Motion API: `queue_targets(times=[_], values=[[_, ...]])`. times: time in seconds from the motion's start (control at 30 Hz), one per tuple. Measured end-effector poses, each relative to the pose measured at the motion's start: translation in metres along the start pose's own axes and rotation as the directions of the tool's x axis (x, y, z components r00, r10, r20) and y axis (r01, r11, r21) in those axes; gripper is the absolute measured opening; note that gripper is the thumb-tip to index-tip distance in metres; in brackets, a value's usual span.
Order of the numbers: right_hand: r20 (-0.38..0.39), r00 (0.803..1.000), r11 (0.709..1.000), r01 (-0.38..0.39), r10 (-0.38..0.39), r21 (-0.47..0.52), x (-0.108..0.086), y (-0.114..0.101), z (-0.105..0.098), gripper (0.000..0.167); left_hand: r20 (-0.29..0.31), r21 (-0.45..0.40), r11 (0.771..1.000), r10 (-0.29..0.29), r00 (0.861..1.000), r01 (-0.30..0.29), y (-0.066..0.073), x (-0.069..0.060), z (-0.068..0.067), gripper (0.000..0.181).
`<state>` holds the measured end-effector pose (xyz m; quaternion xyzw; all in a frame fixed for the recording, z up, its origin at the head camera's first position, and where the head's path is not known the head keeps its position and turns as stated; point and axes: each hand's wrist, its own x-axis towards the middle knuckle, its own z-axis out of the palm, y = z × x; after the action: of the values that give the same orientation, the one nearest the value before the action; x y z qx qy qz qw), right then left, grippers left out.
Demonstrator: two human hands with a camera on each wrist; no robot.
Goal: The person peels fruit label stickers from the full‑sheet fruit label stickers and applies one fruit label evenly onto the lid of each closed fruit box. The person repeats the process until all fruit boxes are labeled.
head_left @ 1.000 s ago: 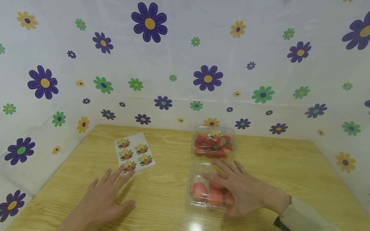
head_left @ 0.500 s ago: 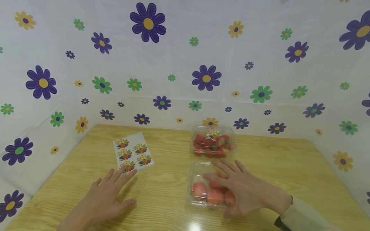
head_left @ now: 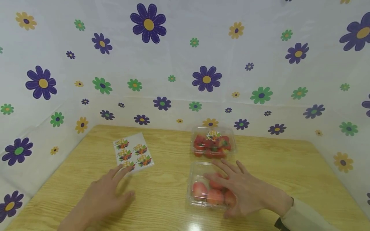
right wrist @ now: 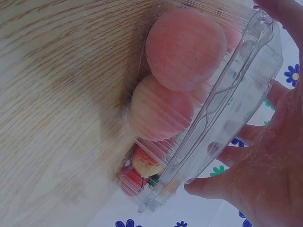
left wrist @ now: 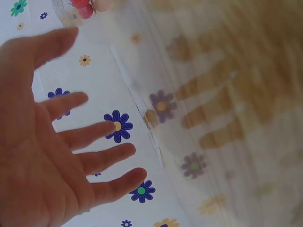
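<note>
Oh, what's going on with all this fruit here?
A person has their right hand spread over a clear box of round pink fruit on a wooden table. The left hand is by a sheet of fruit-print labels; whether it touches the sheet isn't clear. Behind the first box, a second clear box, of strawberries, has a similar label on top. No label shows on the visible top of the nearer box.

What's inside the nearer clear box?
At least four round, pinkish fruits show through the nearer clear box. In the head view, the right hand covers much of its right side, hiding whatever lies beneath.
</note>
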<state>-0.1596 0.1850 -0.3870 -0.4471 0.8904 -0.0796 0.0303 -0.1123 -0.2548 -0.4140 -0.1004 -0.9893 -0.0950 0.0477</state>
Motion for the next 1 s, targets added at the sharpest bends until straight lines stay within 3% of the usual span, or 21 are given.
queue_targets(times=[0.23, 0.73, 0.87, 1.0], values=[[-0.038, 0.999, 1.0, 0.023, -0.023, -0.02, -0.0007, 0.0011, 0.0001, 0.107, -0.023, -0.003, 1.0, -0.014, 1.0, 0.014, -0.0038, 0.0021, 0.0002, 0.075], [-0.018, 1.0, 1.0, 0.004, -0.004, -0.015, -0.001, 0.0, 0.0005, 0.102, -0.04, -0.006, 1.0, -0.019, 0.999, 0.019, -0.0037, 0.0011, 0.0021, 0.072], [-0.021, 1.0, 1.0, -0.008, 0.008, 0.008, -0.0018, -0.0009, -0.0006, 0.102, -0.01, -0.042, 0.995, -0.086, 0.996, 0.086, -0.0054, 0.0041, 0.0014, 0.07], [-0.042, 0.999, 0.999, -0.029, 0.03, 0.036, -0.0029, -0.0023, -0.004, 0.098, 0.039, -0.1, 0.975, -0.197, 0.98, 0.2, -0.0087, 0.0103, -0.0008, 0.071]])
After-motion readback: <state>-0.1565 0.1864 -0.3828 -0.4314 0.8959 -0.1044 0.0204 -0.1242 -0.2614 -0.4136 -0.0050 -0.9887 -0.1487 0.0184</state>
